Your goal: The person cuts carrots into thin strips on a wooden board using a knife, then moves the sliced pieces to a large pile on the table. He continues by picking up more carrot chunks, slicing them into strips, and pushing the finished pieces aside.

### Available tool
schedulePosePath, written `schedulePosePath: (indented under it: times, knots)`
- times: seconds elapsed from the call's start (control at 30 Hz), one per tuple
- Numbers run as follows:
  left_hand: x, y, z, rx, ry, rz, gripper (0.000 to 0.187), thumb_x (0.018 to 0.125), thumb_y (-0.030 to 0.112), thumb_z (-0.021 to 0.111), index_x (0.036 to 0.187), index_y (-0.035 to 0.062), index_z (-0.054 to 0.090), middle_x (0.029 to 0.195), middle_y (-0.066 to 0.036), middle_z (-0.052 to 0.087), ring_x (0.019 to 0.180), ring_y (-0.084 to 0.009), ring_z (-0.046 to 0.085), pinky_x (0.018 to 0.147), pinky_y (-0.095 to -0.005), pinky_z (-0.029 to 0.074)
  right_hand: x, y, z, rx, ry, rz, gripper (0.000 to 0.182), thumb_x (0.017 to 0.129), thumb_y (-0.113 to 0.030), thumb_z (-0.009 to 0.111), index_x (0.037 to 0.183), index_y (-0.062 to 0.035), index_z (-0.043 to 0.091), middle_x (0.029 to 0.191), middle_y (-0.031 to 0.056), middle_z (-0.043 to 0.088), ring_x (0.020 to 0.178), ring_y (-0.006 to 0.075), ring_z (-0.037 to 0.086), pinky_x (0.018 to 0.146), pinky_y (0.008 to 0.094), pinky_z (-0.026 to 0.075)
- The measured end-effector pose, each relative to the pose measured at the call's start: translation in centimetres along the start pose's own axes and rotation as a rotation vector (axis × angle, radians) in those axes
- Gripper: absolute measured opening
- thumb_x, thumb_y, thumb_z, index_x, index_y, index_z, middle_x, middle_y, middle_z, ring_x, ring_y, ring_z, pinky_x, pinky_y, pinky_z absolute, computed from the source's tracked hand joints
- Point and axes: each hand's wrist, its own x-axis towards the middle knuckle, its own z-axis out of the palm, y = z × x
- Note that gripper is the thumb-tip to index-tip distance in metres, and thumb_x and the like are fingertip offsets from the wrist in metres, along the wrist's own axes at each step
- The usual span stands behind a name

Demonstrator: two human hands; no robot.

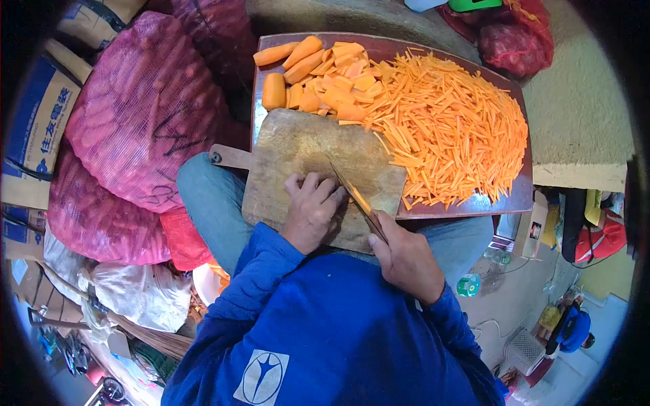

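Orange slice: a thin carrot piece (359, 197) sits pinned just under the left fingertips and against the knife blade, on the near right part of the board
Left hand: the left hand (311, 208) rests knuckles up, fingers curled close together and pressed down on the slice
Right hand: the right hand (405, 257) is wrapped tight around the knife handle, fingers closed on it, just beside the left fingertips
Knife: the knife (353, 196) runs on a diagonal from the right fist up and away toward the board's middle, tip pointing away from the body and leftward; edge down on the slice
Slice axis: its long axis seems to follow the blade line, on the same diagonal; the piece is too small to be sure
Board: the wooden cutting board (305, 145) lies under both hands, bare wood beyond the fingertips, handle sticking out to the left
Done: a broad heap of carrot matchsticks (453, 128) spreads beyond and to the right of the fingers on the dark tray (504, 196)
Left: a stack of carrot slices and chunks (321, 74) waits well beyond the fingertips at the tray's far left, uncut; by my judgement more than half is finished
Around: red mesh sacks (142, 108) bulge well left of the left hand
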Motion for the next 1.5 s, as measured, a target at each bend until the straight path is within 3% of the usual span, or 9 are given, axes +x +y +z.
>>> schedulePosePath:
  times: [0.2,0.33,0.6,0.73,0.8,0.93,1.1,1.33,1.5]
  knots:
    - [0.0,0.1,-0.2,0.001,-0.009,-0.007,0.032,0.081,0.011,0.082,0.112,0.0080,0.076,0.109,-0.005,0.068,0.108,-0.0288,0.061,0.097,-0.0553,0.036,3.0,0.3,0.3,0.031,-0.050,-0.013,0.039,0.106,-0.019,0.065,0.136,0.0037,0.054,0.098,0.0262,0.074,0.088,0.0451,0.075,0.072,0.0534,0.060]
    - [0.2,0.2,-0.1,-0.003,0.074,0.002,0.031,0.081,0.012,0.083,0.110,0.0081,0.076,0.108,-0.005,0.068,0.107,-0.0282,0.061,0.096,-0.0548,0.036,0.9,0.0,-0.2,0.067,0.016,-0.048,0.037,0.107,-0.019,0.063,0.135,0.0029,0.054,0.097,0.0283,0.073,0.089,0.0476,0.074,0.072,0.0552,0.058]
    - [-0.1,-0.1,0.4,-0.021,0.047,-0.001,0.035,0.078,0.013,0.083,0.112,0.0076,0.077,0.106,-0.005,0.068,0.108,-0.0290,0.061,0.098,-0.0560,0.036,3.4,0.0,-0.3,0.171,-0.053,0.039,0.039,0.107,-0.019,0.063,0.137,0.0028,0.054,0.097,0.0296,0.074,0.089,0.0500,0.074,0.073,0.0572,0.058]
    - [-0.4,-0.2,0.3,-0.017,0.032,0.000,0.037,0.076,0.013,0.083,0.112,0.0078,0.077,0.107,-0.005,0.068,0.108,-0.0290,0.062,0.098,-0.0566,0.036,1.4,0.5,0.4,0.105,-0.034,0.042,0.039,0.107,-0.018,0.063,0.139,0.0005,0.054,0.098,0.0304,0.073,0.089,0.0520,0.072,0.072,0.0581,0.057]
    - [-0.2,-0.2,0.1,-0.031,0.014,0.011,0.039,0.074,0.012,0.082,0.113,0.0080,0.077,0.109,-0.005,0.069,0.108,-0.0292,0.062,0.098,-0.0568,0.036,1.8,0.7,1.5,0.090,0.072,-0.038,0.041,0.106,-0.018,0.064,0.141,0.0005,0.055,0.097,0.0310,0.074,0.087,0.0519,0.073,0.072,0.0578,0.057]
    - [0.1,-0.2,0.1,-0.008,0.016,0.008,0.039,0.074,0.012,0.082,0.112,0.0080,0.077,0.112,-0.005,0.070,0.108,-0.0298,0.062,0.099,-0.0570,0.036,3.5,0.4,0.1,0.120,0.002,-0.019,0.044,0.106,-0.018,0.065,0.144,0.0019,0.054,0.096,0.0310,0.073,0.087,0.0507,0.074,0.071,0.0568,0.058]
    - [-0.1,-0.1,-0.1,0.012,0.034,0.026,0.041,0.075,0.009,0.084,0.115,0.0068,0.077,0.114,-0.007,0.073,0.110,-0.0302,0.066,0.097,-0.0527,0.038,1.4,0.4,0.7,0.091,0.032,-0.007,0.038,0.106,-0.017,0.064,0.138,0.0012,0.055,0.095,0.0297,0.072,0.085,0.0519,0.071,0.070,0.0570,0.057]
    - [0.0,-0.1,0.1,-0.046,0.059,-0.021,0.033,0.078,0.011,0.082,0.110,0.0073,0.077,0.106,-0.004,0.068,0.106,-0.0282,0.062,0.099,-0.0560,0.036,3.6,0.4,0.7,0.136,-0.005,-0.029,0.040,0.106,-0.018,0.065,0.139,0.0019,0.055,0.095,0.0307,0.073,0.085,0.0503,0.073,0.072,0.0570,0.058]
    - [-0.1,-0.3,0.2,-0.029,0.048,0.008,0.030,0.079,0.012,0.081,0.109,0.0077,0.077,0.104,-0.004,0.067,0.106,-0.0284,0.062,0.098,-0.0557,0.036,2.2,0.0,1.4,0.118,0.032,-0.029,0.037,0.107,-0.020,0.064,0.136,0.0014,0.053,0.093,0.0326,0.072,0.086,0.0545,0.071,0.073,0.0613,0.055]
